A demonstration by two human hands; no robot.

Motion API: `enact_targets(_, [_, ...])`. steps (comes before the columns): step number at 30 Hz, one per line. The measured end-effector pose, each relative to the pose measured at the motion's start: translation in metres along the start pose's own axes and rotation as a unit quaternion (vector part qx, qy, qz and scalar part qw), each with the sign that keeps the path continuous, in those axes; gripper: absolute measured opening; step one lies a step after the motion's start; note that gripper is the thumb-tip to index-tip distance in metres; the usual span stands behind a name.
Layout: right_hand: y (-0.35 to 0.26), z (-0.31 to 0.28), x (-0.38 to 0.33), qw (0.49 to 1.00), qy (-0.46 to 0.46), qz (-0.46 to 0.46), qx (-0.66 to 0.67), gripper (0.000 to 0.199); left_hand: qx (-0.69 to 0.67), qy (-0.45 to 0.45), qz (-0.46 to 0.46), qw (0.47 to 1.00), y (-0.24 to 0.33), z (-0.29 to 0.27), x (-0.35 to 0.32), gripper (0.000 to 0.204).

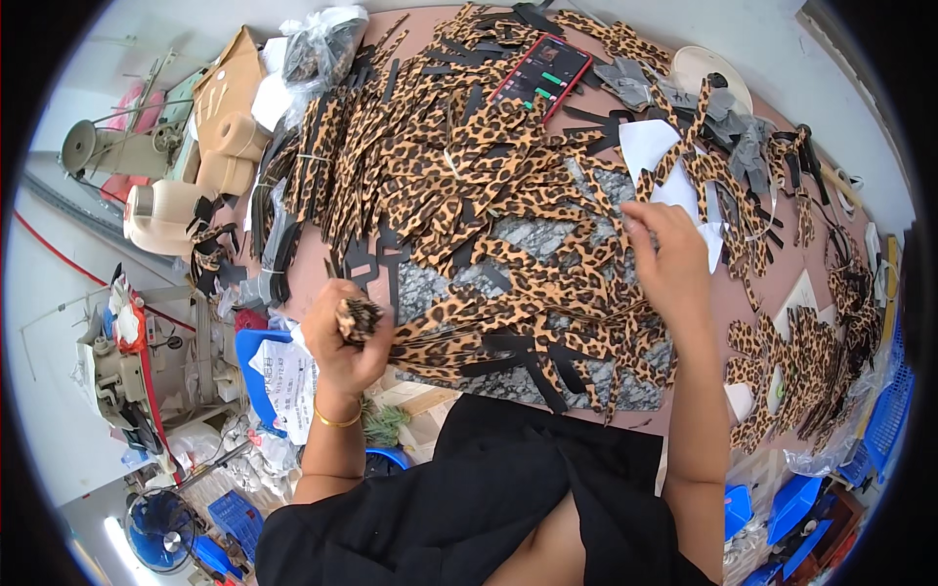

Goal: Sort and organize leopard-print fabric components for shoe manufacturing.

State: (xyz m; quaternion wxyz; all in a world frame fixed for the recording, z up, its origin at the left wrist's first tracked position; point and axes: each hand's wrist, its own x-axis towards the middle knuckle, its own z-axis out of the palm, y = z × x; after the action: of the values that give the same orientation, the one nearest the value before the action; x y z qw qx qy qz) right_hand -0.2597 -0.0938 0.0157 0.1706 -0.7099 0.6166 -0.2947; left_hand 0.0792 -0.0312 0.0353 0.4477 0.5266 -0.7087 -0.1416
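Observation:
My left hand (344, 337) is closed around a bundle of leopard-print strips (359, 319), whose ends poke up out of the fist. Long strips trail from beside this fist toward the right. My right hand (672, 259) hovers over the right side of the heap, thumb and forefinger slightly apart; nothing shows between them, and its other fingers are curled out of sight. A large loose heap of leopard-print fabric strips (420, 186) with black parts spreads in front of both hands. Under the near strips lies a grey marbled slab (625, 391).
A phone with a red edge (543, 76) rests on the far strips. White paper (653, 156) lies beyond my right hand. More leopard strips (806, 376) are piled at the right of the pink table (718, 303). Thread cones (161, 217) and a sewing machine (122, 361) stand left.

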Motion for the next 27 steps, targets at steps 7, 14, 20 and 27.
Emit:
enact_targets(7, [0.021, 0.021, 0.057, 0.996, 0.01, 0.0, 0.083, 0.021, -0.022, 0.01, 0.027, 0.999, -0.004, 0.013, 0.01, 0.022])
enact_targets(14, [0.017, 0.078, 0.107, 0.972, 0.088, -0.204, -0.078, 0.018, -0.017, -0.036, 0.026, 0.999, 0.004, 0.02, 0.022, 0.022])
enact_targets(20, [-0.001, 0.055, 0.09, 0.97, 0.083, -0.23, -0.011, 0.009, -0.005, -0.04, -0.002, 0.999, 0.003, 0.023, 0.025, 0.022])
enact_targets(27, [-0.081, 0.017, 0.013, 0.958, 0.017, -0.28, 0.052, 0.009, 0.107, -0.067, 0.197, 0.972, 0.047, 0.036, 0.066, 0.027])
